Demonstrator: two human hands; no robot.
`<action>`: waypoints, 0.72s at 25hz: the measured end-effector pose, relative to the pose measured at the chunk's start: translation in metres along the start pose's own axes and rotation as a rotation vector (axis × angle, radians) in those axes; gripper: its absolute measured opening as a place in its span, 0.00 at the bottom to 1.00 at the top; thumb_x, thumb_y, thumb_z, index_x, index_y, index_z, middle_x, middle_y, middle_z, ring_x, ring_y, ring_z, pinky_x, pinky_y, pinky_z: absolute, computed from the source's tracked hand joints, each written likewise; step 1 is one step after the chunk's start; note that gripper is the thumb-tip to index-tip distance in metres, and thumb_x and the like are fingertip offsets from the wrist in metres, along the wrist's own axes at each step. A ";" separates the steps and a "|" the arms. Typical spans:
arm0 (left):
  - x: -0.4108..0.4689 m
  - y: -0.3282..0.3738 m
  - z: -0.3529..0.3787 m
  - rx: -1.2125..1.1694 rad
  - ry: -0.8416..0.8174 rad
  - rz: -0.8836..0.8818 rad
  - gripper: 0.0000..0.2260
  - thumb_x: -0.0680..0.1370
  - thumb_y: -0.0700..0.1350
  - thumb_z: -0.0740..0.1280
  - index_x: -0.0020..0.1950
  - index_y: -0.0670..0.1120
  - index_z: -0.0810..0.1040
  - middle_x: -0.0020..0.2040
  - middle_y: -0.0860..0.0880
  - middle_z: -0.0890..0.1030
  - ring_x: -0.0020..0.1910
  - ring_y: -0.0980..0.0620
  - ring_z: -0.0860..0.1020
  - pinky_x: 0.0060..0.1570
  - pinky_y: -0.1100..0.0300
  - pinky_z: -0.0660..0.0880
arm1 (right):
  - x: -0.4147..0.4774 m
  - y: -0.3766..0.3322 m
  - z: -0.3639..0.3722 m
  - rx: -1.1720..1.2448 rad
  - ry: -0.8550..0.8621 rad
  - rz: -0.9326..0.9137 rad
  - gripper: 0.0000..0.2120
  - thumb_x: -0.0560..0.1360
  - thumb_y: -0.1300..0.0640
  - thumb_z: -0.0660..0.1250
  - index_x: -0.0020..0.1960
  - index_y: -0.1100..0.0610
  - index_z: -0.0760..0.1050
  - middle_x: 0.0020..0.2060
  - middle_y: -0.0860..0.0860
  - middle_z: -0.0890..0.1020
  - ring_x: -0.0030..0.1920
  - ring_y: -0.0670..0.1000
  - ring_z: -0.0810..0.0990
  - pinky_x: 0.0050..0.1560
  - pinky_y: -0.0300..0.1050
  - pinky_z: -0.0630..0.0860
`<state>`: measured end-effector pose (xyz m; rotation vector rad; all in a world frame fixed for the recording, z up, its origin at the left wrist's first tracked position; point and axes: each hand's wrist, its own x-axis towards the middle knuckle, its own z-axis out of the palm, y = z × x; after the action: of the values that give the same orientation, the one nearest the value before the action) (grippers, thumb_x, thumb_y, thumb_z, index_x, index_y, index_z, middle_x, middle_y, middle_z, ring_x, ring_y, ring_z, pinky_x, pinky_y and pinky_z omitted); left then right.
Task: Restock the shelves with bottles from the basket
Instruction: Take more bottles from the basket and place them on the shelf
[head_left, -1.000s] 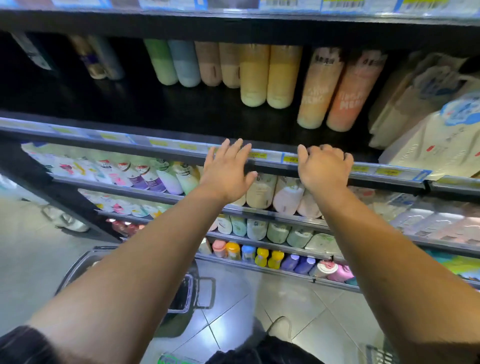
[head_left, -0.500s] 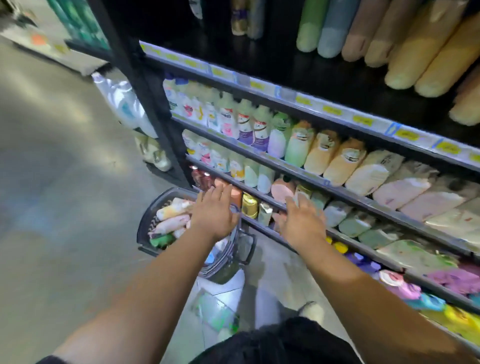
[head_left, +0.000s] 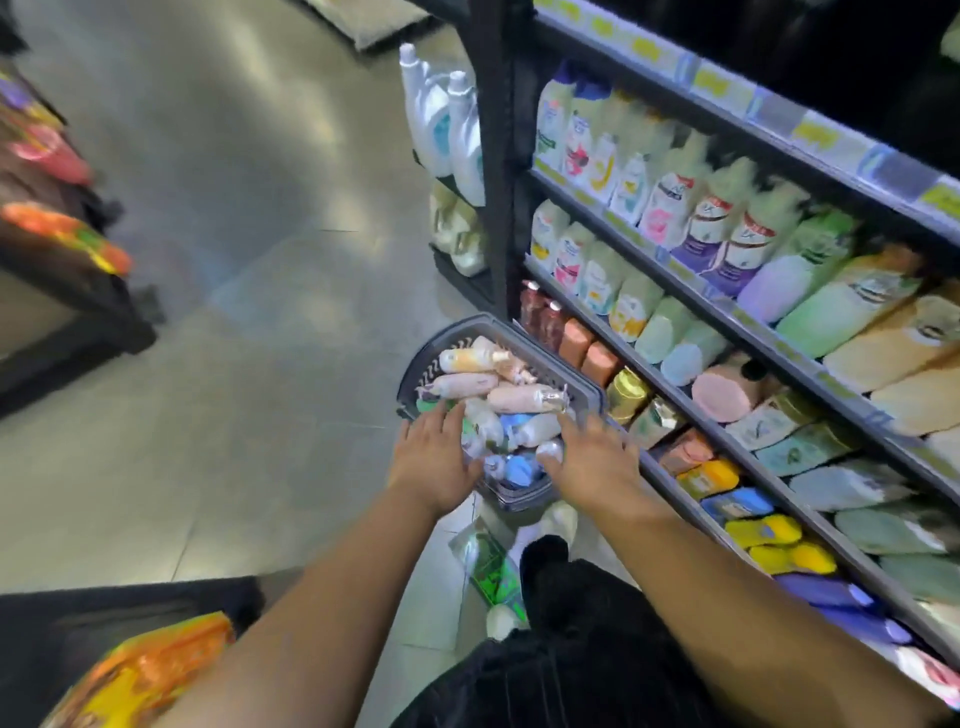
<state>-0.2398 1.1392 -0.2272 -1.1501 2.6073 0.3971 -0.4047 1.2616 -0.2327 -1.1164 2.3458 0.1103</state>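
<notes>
Down on the shop floor, a dark basket (head_left: 457, 330) heaped with bottles (head_left: 519, 397) lying on their sides sat on the grey tiles (head_left: 234, 364), just beside the foot of the black shelves (head_left: 496, 182). The person's left hand (head_left: 434, 457) hung over the near-left edge of the heap, fingers straight and spread, gripping nothing. The right hand (head_left: 592, 462) reached over the near-right side, fingers likewise extended towards a white bottle (head_left: 539, 428), though motion blur hid whether they touched it. To the right, tiers of shelved bottles (head_left: 711, 234) ran along labelled rails. A green pack (head_left: 491, 566) lay on the tiles by the person's feet, nearer than the basket. Across the aisle on the left stood a dark display (head_left: 78, 312) carrying orange packs (head_left: 67, 234).
</notes>
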 end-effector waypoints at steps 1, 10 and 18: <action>0.004 -0.008 0.001 -0.001 -0.005 -0.022 0.35 0.78 0.60 0.61 0.80 0.47 0.53 0.79 0.44 0.58 0.76 0.43 0.60 0.75 0.49 0.54 | 0.011 -0.007 0.003 0.012 -0.026 -0.006 0.31 0.79 0.38 0.55 0.78 0.49 0.52 0.77 0.55 0.52 0.74 0.60 0.57 0.71 0.59 0.56; 0.113 -0.048 -0.025 -0.002 -0.127 -0.134 0.35 0.78 0.59 0.62 0.80 0.48 0.51 0.80 0.44 0.56 0.76 0.43 0.60 0.75 0.50 0.52 | 0.148 -0.020 -0.011 0.030 -0.174 -0.022 0.32 0.79 0.40 0.56 0.77 0.51 0.53 0.76 0.56 0.56 0.73 0.61 0.60 0.69 0.59 0.62; 0.221 -0.050 -0.010 -0.028 -0.250 -0.070 0.35 0.78 0.56 0.64 0.79 0.47 0.52 0.79 0.43 0.57 0.76 0.42 0.59 0.74 0.51 0.55 | 0.213 0.004 -0.008 0.042 -0.274 0.084 0.30 0.77 0.41 0.57 0.76 0.50 0.57 0.73 0.56 0.63 0.69 0.60 0.67 0.64 0.56 0.70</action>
<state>-0.3477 0.9534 -0.3011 -1.1188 2.3471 0.5272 -0.5205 1.1133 -0.3328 -0.9200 2.1392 0.2287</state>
